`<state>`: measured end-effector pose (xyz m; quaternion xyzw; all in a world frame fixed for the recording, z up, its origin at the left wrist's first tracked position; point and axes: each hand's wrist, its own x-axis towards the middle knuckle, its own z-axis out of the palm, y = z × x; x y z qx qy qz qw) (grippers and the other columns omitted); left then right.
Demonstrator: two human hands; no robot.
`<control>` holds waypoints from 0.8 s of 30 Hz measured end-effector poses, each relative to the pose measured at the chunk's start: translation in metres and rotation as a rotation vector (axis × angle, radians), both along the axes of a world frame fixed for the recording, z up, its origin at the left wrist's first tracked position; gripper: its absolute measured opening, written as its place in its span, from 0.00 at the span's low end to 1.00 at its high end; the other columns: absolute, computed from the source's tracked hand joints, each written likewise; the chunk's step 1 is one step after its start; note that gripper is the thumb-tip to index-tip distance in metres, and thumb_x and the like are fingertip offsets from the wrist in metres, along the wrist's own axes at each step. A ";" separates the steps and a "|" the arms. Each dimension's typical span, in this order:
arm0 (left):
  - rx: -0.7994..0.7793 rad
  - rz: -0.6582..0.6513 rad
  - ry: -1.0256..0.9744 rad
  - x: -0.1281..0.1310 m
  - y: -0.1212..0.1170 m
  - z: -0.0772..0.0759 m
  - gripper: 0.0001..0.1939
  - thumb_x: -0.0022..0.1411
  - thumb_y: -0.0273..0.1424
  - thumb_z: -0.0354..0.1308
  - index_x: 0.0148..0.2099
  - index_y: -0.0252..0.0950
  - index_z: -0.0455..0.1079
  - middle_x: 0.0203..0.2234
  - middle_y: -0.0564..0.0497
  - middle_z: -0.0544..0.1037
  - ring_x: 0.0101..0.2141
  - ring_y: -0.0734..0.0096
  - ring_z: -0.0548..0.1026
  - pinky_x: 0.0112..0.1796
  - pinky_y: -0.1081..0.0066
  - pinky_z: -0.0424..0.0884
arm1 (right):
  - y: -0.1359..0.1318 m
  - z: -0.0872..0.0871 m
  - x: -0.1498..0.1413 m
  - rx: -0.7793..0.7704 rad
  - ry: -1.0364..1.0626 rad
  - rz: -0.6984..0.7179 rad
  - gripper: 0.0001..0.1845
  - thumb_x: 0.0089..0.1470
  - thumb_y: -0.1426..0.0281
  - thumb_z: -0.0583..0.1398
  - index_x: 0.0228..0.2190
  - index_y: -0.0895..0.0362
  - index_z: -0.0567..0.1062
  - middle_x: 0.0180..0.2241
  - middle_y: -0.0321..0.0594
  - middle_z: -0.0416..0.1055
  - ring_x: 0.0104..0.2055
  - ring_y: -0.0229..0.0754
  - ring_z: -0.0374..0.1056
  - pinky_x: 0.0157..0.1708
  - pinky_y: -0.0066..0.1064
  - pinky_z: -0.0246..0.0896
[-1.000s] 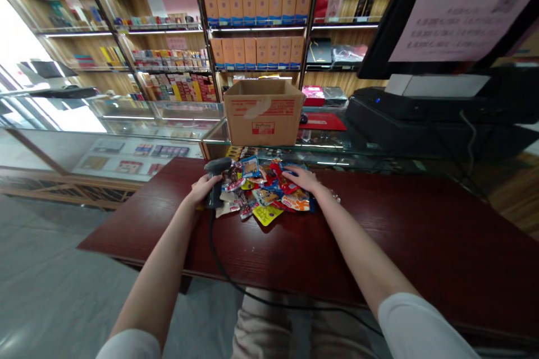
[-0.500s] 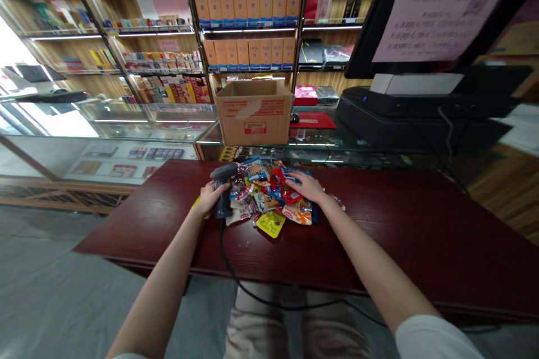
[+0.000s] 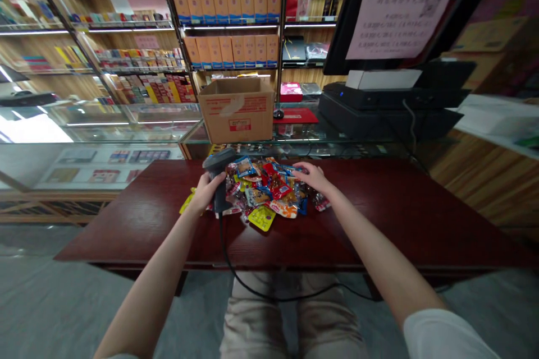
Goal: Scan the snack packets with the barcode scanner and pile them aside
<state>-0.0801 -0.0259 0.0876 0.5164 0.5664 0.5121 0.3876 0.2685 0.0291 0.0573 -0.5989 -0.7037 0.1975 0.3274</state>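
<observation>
My left hand (image 3: 205,192) is wrapped round the grip of a dark grey barcode scanner (image 3: 219,176), its head tilted up over the left side of the pile. A heap of small snack packets (image 3: 269,185) in red, blue, white and clear wrappers lies in front of me. At its near edge is a yellow packet (image 3: 261,217). At the heap's right side is my right hand (image 3: 314,176), fingers apart and slightly bent, the tips at a blue packet (image 3: 290,170); no packet is visibly gripped. Another yellow packet (image 3: 188,201) is partly hidden behind my left hand.
The dark red table (image 3: 400,207) carries the heap. The scanner's cable (image 3: 236,277) hangs over its front edge. Behind stand an open cardboard box (image 3: 238,115) on a glass counter, a monitor with a paper sign (image 3: 400,19), and shelves of boxed goods (image 3: 227,3).
My right hand has lifted slightly off the middle of the heap and moved to its right edge. The scanner, still in my left hand, is more upright. The view has shifted a little.
</observation>
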 end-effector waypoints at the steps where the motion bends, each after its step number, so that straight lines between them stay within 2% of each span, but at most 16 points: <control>1: 0.003 -0.062 -0.050 0.012 0.000 0.005 0.25 0.44 0.51 0.65 0.33 0.34 0.69 0.20 0.51 0.73 0.21 0.69 0.71 0.22 0.72 0.65 | -0.004 0.000 0.003 -0.024 -0.013 0.015 0.17 0.55 0.55 0.62 0.43 0.49 0.79 0.48 0.38 0.77 0.51 0.52 0.72 0.63 0.61 0.41; 4: -0.049 -0.248 -0.162 0.048 0.005 0.015 0.26 0.46 0.51 0.66 0.38 0.33 0.71 0.18 0.51 0.74 0.18 0.71 0.69 0.20 0.73 0.64 | -0.018 -0.003 0.006 -0.037 -0.054 0.031 0.18 0.55 0.55 0.62 0.44 0.49 0.78 0.51 0.40 0.75 0.52 0.52 0.71 0.61 0.56 0.48; 7: -0.040 -0.364 -0.290 0.078 0.009 0.019 0.26 0.48 0.51 0.65 0.38 0.32 0.70 0.15 0.53 0.71 0.16 0.74 0.68 0.19 0.75 0.62 | -0.029 -0.006 0.013 -0.022 -0.117 0.013 0.22 0.54 0.55 0.63 0.49 0.49 0.75 0.54 0.43 0.72 0.55 0.53 0.68 0.59 0.50 0.54; 10: -0.010 -0.459 -0.426 0.099 0.009 0.023 0.28 0.47 0.51 0.66 0.39 0.32 0.69 0.15 0.55 0.70 0.16 0.76 0.66 0.19 0.76 0.62 | -0.037 -0.009 0.030 -0.037 -0.210 -0.074 0.31 0.52 0.55 0.64 0.55 0.52 0.71 0.56 0.49 0.68 0.59 0.57 0.63 0.56 0.47 0.57; 12: -0.018 -0.525 -0.474 0.111 0.008 0.026 0.29 0.48 0.51 0.67 0.40 0.32 0.68 0.15 0.56 0.70 0.15 0.77 0.65 0.19 0.76 0.61 | -0.042 -0.013 0.045 -0.107 -0.265 -0.154 0.38 0.49 0.55 0.67 0.58 0.57 0.67 0.55 0.55 0.68 0.59 0.60 0.63 0.54 0.46 0.58; 14: -0.044 -0.602 -0.482 0.122 0.008 0.027 0.29 0.49 0.52 0.66 0.39 0.32 0.68 0.14 0.56 0.69 0.15 0.78 0.65 0.18 0.77 0.59 | -0.046 -0.019 0.055 -0.213 -0.274 -0.184 0.40 0.45 0.57 0.69 0.56 0.62 0.68 0.51 0.58 0.71 0.55 0.59 0.66 0.52 0.43 0.60; 17: -0.078 -0.710 -0.453 0.138 0.013 0.025 0.30 0.52 0.55 0.63 0.39 0.31 0.69 0.14 0.55 0.69 0.15 0.77 0.65 0.18 0.76 0.58 | -0.049 -0.028 0.061 -0.320 -0.160 -0.147 0.29 0.42 0.60 0.70 0.45 0.60 0.72 0.42 0.50 0.75 0.45 0.52 0.72 0.43 0.36 0.62; 20: -0.106 -0.758 -0.452 0.150 0.021 0.018 0.33 0.54 0.58 0.60 0.41 0.30 0.69 0.14 0.54 0.69 0.15 0.77 0.66 0.18 0.76 0.58 | -0.048 -0.033 0.061 -0.316 -0.016 -0.127 0.20 0.39 0.64 0.70 0.33 0.56 0.71 0.31 0.38 0.73 0.33 0.43 0.69 0.33 0.31 0.60; 24: -0.124 -0.781 -0.497 0.151 0.026 0.008 0.35 0.55 0.60 0.57 0.41 0.30 0.70 0.14 0.55 0.68 0.15 0.77 0.64 0.18 0.76 0.58 | -0.043 -0.030 0.071 -0.245 0.262 -0.104 0.20 0.34 0.68 0.69 0.27 0.54 0.64 0.23 0.30 0.67 0.26 0.38 0.65 0.28 0.29 0.58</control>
